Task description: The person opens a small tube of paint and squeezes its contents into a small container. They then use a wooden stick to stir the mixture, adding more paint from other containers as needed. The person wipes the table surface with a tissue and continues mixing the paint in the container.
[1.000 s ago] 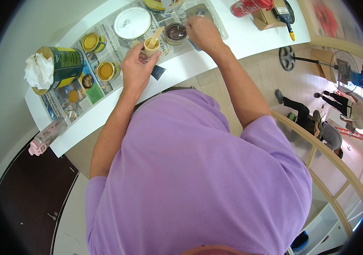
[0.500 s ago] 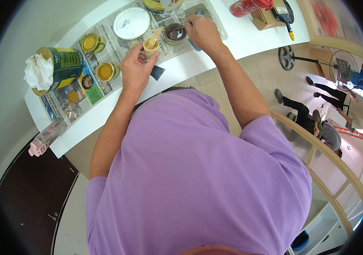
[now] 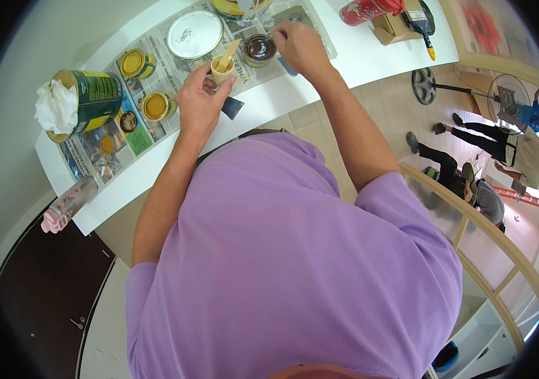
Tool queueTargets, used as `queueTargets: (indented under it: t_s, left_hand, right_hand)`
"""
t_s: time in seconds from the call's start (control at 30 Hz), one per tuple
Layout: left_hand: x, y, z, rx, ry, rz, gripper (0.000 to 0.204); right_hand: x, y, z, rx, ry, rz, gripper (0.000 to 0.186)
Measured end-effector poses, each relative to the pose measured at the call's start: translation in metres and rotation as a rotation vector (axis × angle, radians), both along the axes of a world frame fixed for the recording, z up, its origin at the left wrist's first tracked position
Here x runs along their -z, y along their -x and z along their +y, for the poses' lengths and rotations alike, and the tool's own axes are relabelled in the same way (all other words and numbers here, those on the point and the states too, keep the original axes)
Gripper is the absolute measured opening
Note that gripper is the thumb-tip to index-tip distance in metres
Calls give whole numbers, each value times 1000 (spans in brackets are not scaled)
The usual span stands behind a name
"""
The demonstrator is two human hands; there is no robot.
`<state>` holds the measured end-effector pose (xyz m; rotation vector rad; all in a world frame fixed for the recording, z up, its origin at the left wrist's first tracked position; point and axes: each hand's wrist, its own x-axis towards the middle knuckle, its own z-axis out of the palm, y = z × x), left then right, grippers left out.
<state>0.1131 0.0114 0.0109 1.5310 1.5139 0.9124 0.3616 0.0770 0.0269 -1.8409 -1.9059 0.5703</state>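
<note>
My left hand (image 3: 200, 104) grips a small cream cup (image 3: 221, 71) with a flat wooden stick (image 3: 228, 52) standing in it; a dark flat blade (image 3: 232, 108) shows below the hand. My right hand (image 3: 301, 50) is closed beside a jar of dark brown liquid (image 3: 258, 48), its fingertips at the jar's right side; what they hold is hidden. A blue object (image 3: 287, 67) lies under that hand. A round white lid (image 3: 194, 35) lies on newspaper (image 3: 174, 76) behind the cup.
The white table (image 3: 118, 199) carries yellow tins (image 3: 155, 106), a green can (image 3: 99, 101) with white cloth, a pink bottle (image 3: 67, 205), a red cylinder (image 3: 370, 9) and a brush (image 3: 424, 28). At right are a railing (image 3: 490, 246), a fan (image 3: 508, 101) and other people (image 3: 490, 139).
Both my hands have shifted very slightly up and left, the right fingers rising a little beside the jar. Among the people at the right, legs and arms have moved.
</note>
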Motion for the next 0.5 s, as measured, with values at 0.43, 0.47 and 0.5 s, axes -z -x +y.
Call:
queueTargets:
  t_s: [0.43, 0.47, 0.5]
  left_hand:
    - [-5, 1, -3, 3, -17, 3, 51]
    - [-4, 1, -4, -3, -17, -8, 51]
    - [-5, 0, -4, 0, -17, -7, 52]
  right_hand:
    - [5, -4, -2, -103, 85, -63, 24]
    - [4, -3, -1, -78, 37, -38, 24]
    - [1, -2, 0, -52, -10, -13, 24]
